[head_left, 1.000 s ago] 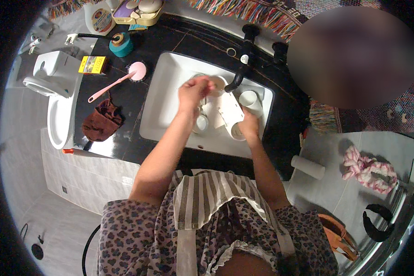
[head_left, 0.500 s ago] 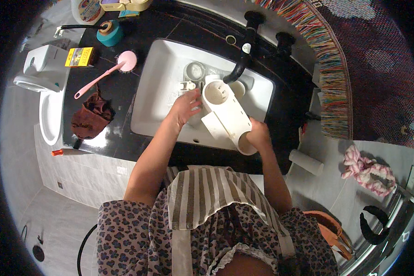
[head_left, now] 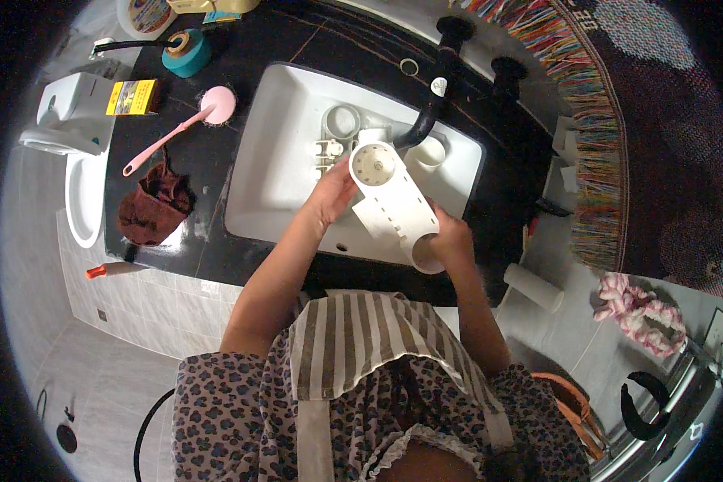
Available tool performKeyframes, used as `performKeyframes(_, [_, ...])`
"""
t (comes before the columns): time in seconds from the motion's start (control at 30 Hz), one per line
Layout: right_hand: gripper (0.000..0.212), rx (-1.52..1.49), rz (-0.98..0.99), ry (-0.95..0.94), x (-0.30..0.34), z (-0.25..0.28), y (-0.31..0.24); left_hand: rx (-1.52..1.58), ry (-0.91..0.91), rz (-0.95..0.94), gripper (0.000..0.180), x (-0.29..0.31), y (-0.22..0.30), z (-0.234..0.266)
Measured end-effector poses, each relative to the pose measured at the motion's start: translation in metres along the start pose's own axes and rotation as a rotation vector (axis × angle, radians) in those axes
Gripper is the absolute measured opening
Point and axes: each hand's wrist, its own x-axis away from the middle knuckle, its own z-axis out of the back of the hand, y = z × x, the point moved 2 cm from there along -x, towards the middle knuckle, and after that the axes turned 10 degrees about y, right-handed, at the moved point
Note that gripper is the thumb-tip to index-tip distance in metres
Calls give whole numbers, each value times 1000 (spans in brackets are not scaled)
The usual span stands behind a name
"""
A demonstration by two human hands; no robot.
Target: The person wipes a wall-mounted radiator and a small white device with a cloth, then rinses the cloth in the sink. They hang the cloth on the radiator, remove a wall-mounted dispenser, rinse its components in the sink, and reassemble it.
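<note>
Over the front of the white sink point(head_left: 253, 153) I hold a long white plastic holder point(head_left: 398, 197) with a round cup-like part at each end and a flat flap on its near side. My right hand point(head_left: 450, 243) grips the near right end, its fingers partly hidden by the holder. My left hand point(head_left: 334, 194) closes against the far round end, with some fingertips hidden behind it. A perforated disc shows inside that round end. Behind it in the basin lie a clear round cup point(head_left: 341, 121), small white plastic fittings point(head_left: 327, 148) and a white cup point(head_left: 430, 151).
A black faucet point(head_left: 426, 116) reaches over the basin. On the black counter to the left lie a pink round-headed brush point(head_left: 217, 106), a brown cloth point(head_left: 157, 210), a yellow box point(head_left: 131, 97) and a teal bottle point(head_left: 186, 55). A fringed woven cloth point(head_left: 659, 153) hangs at right.
My left hand has moved from beside the holder onto its far round end. The holder has tilted, so the perforated disc inside that end faces up more. My right hand keeps its grip.
</note>
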Motion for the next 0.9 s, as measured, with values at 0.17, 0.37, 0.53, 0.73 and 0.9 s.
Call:
performKeyframes(0.17, [57,-61,-1,39,1,-12,5,-19,31,18,35,-1,11,-19])
performKeyframes(0.37, [61,-194,-48,104,5,-13,1,-76,-27,-19,38,-11,17,-27])
performKeyframes(0.53, [64,-246,-51,147,4,-13,1,-102,-97,-64,38,-22,15,-24])
performKeyframes(0.73, [60,-238,-75,164,6,-37,28,-169,-51,-131,38,-8,22,-39])
performKeyframes(0.9, [50,-217,-92,24,-6,-46,45,-391,-15,-258,42,-7,24,-33])
